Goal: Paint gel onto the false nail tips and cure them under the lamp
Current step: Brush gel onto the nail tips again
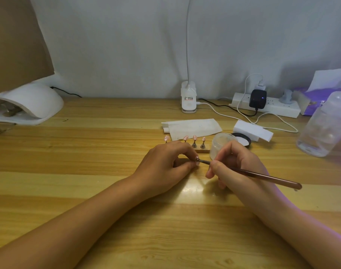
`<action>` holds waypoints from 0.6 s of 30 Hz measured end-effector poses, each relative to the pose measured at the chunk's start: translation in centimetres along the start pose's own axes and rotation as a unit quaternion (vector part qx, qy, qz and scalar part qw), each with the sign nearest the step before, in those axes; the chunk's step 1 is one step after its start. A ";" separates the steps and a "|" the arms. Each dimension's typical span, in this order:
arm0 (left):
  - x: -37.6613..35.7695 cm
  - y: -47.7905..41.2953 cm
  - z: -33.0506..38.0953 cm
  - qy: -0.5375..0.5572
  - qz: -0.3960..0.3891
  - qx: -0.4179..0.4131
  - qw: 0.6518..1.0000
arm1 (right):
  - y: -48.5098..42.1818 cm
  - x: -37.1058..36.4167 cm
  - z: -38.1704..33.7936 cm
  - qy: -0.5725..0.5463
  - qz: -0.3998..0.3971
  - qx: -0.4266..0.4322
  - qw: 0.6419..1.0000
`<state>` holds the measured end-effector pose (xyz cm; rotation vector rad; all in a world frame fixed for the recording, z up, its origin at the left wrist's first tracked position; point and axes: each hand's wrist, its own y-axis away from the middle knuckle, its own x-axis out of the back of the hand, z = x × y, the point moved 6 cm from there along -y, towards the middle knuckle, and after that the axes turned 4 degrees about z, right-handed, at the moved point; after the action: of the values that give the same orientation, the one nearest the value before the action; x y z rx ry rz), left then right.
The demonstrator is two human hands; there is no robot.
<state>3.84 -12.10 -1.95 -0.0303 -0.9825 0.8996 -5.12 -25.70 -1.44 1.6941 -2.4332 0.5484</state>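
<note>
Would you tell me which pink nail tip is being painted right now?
The tip pinched in the left hand, under the brush; four others stand upright behind.

- A small label (188,98) with red and dark print is seen on the white clip lamp base (188,108), in the upper middle of the frame; its letters are too small to be read.
- Some white marks are seen on the purple packet (311,108) at the right edge; they are blurred and partly covered, so no word can be made out.
- No other writing can be read.
</note>
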 end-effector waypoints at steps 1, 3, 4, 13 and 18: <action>0.0 0.0 0.0 0.001 -0.002 0.001 1.000 | 0.0 0.0 0.0 0.006 -0.004 -0.001 1.000; 0.0 0.0 0.1 0.002 -0.008 0.001 1.000 | 0.1 -0.1 -0.1 0.012 -0.010 -0.006 1.000; 0.0 0.0 0.1 0.003 -0.009 0.001 1.000 | 0.1 0.0 -0.2 0.015 -0.011 -0.008 1.000; -0.1 0.0 0.0 0.009 -0.006 -0.001 1.000 | 0.1 0.6 -0.1 -0.091 0.009 -0.019 0.996; -0.1 -0.1 -0.1 0.014 -0.004 -0.002 1.000 | 0.1 0.6 -0.2 -0.127 0.000 -0.017 0.992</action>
<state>3.91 -12.17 -2.01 -0.0413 -0.9583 0.8889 -5.47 -26.17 -1.07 1.8524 -2.5939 0.3036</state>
